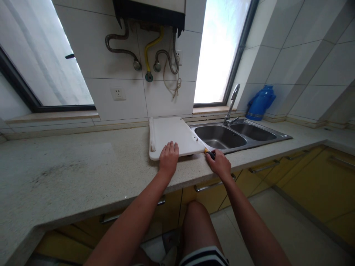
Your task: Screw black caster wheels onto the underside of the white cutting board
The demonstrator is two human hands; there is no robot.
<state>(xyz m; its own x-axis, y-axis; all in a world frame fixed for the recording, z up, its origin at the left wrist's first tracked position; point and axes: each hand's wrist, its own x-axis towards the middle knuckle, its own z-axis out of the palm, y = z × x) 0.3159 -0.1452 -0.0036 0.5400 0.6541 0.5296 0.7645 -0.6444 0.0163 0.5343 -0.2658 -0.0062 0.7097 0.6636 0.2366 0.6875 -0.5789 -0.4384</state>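
Note:
A white flat panel (177,135) with rounded corners lies on the counter, slightly raised at its front edge. My left hand (169,157) rests on its near edge with the fingers stretched out flat. At the panel's near right corner, my right hand (219,162) is closed around a screwdriver (210,153) with a black and yellow handle. The tool points toward the panel's edge, and I cannot make out its shaft or tip. Small dark fittings show along the panel's right side. A strip runs down its left side, with a brownish mark near the front.
Right of the panel is a double steel sink (222,136) with a faucet (231,105). A blue jug-like container (260,103) stands behind it. The speckled countertop (83,170) has a dark stain at left. Hoses hang below a wall-mounted heater (149,16). Drawer handles (206,186) stick out below.

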